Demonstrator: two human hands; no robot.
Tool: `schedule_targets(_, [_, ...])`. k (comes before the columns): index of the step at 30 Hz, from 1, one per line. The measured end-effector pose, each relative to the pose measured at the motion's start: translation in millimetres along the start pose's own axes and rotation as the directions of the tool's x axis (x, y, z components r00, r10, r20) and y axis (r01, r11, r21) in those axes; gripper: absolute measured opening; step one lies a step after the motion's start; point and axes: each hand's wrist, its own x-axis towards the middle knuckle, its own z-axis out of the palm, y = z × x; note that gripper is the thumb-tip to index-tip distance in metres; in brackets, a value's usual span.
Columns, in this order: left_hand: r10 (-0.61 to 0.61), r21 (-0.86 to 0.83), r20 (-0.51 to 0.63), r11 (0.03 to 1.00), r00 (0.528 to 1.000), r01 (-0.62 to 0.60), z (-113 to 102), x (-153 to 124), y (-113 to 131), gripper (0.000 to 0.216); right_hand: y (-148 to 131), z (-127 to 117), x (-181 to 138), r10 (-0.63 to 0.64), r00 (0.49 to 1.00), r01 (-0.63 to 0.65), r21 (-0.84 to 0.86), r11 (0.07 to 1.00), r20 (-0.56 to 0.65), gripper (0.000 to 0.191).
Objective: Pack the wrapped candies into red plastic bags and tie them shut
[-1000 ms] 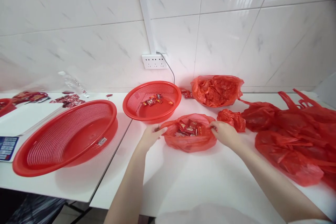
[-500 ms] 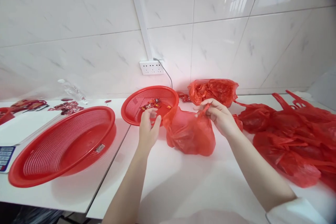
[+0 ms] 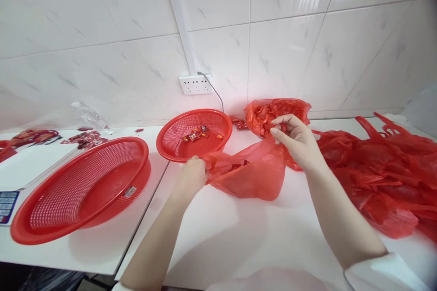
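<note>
Apart, 2 hands [image 3: 191, 175] [image 3: 298, 142] at edges of bag [image 3: 254, 179]

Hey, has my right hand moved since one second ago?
Yes. Judged against the white wall socket, your right hand is now higher in the view and slightly farther right.

Bag [image 3: 254, 179] between left hand [image 3: 193, 175] and right hand [image 3: 295, 138], front-right of middle basket [image 3: 194, 149] — wrapped pieces [image 3: 195, 136] inside that basket. Left basket [image 3: 102, 198]: scale [image 3: 30, 166] farther left, bottle [image 3: 91, 117] behind. Bag bundle [image 3: 273, 110] behind right hand, near wall [image 3: 218, 50]; bag heap [image 3: 385, 163] at right — all along table [image 3: 218, 245].
</note>
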Motion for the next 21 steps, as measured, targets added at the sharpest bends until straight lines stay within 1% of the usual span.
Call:
schedule_targets(1, [0.076,-0.11,-0.044,0.991,0.996,-0.081,-9,2,-4,0.02,0,-4,4,-0.034,0.999,0.032,-0.122,0.992,-0.015,0.018])
schedule_targets(2, [0.123,-0.247,-0.097,0.958,0.988,-0.144,-20,3,-7,0.024,0,-9,9,-0.075,0.996,0.063,-0.226,0.972,-0.046,0.019])
schedule_targets(3, [0.122,-0.4,-0.145,0.901,0.982,-0.171,-29,4,-9,0.025,-1,-13,14,-0.123,0.988,0.09,-0.302,0.949,-0.092,0.021])
schedule_targets(4, [0.114,-0.541,-0.16,0.821,0.981,-0.184,-39,4,-9,0.025,-3,-17,20,-0.172,0.975,0.113,-0.345,0.932,-0.144,0.023])
schedule_targets(5, [0.096,-0.669,-0.187,0.717,0.978,-0.198,-47,4,-8,0.025,-5,-20,25,-0.213,0.959,0.134,-0.36,0.923,-0.187,0.024])
schedule_targets(6, [0.079,-0.776,-0.214,0.591,0.974,-0.219,-54,3,-6,0.024,-7,-22,30,-0.239,0.948,0.153,-0.357,0.921,-0.209,0.025])
schedule_targets(8, [0.102,-0.91,-0.241,0.322,0.965,-0.261,-63,2,2,0.024,-13,-22,36,-0.252,0.949,0.181,-0.329,0.927,-0.187,0.025])
schedule_targets(9, [0.143,-0.941,-0.244,0.206,0.959,-0.27,-66,2,6,0.024,-17,-20,38,-0.249,0.954,0.19,-0.309,0.932,-0.164,0.024])
schedule_targets(10, [0.2,-0.956,-0.239,0.121,0.95,-0.266,-67,2,12,0.027,-20,-17,39,-0.248,0.958,0.198,-0.289,0.937,-0.148,0.023])
schedule_targets(11, [0.258,-0.964,-0.231,0.071,0.938,-0.256,-68,2,18,0.032,-23,-12,39,-0.251,0.958,0.207,-0.268,0.941,-0.14,0.022])
schedule_targets(12, [0.3,-0.967,-0.224,0.054,0.927,-0.251,-68,3,25,0.04,-26,-7,39,-0.26,0.955,0.22,-0.247,0.944,-0.14,0.022])
schedule_targets(13, [0.322,-0.967,-0.216,0.064,0.922,-0.248,-67,4,31,0.05,-29,-1,38,-0.272,0.952,0.237,-0.224,0.945,-0.138,0.021])
schedule_targets(14, [0.326,-0.964,-0.207,0.092,0.922,-0.249,-65,5,39,0.059,-32,6,37,-0.286,0.95,0.259,-0.197,0.946,-0.123,0.02])
schedule_targets(16, [0.32,-0.951,-0.175,0.19,0.931,-0.244,-60,8,53,0.069,-39,19,35,-0.314,0.949,0.308,-0.124,0.943,-0.028,0.016])
schedule_targets(17, [0.323,-0.938,-0.156,0.249,0.933,-0.243,-57,10,60,0.068,-42,26,34,-0.328,0.944,0.331,-0.082,0.94,0.049,0.014])
schedule_targets(18, [0.338,-0.922,-0.134,0.303,0.932,-0.242,-53,12,66,0.062,-45,32,33,-0.343,0.93,0.351,-0.047,0.935,0.135,0.012])
schedule_targets(19, [0.358,-0.907,-0.112,0.346,0.927,-0.242,-49,14,71,0.05,-48,36,33,-0.359,0.908,0.373,-0.026,0.928,0.216,0.012])
schedule_targets(20, [0.377,-0.9,-0.09,0.365,0.922,-0.237,-45,17,76,0.035,-50,39,32,-0.372,0.885,0.394,-0.025,0.919,0.28,0.013])
schedule_targets(21, [0.391,-0.905,-0.066,0.364,0.918,-0.22,-42,20,79,0.025,-51,41,31,-0.38,0.869,0.413,-0.04,0.91,0.317,0.015])
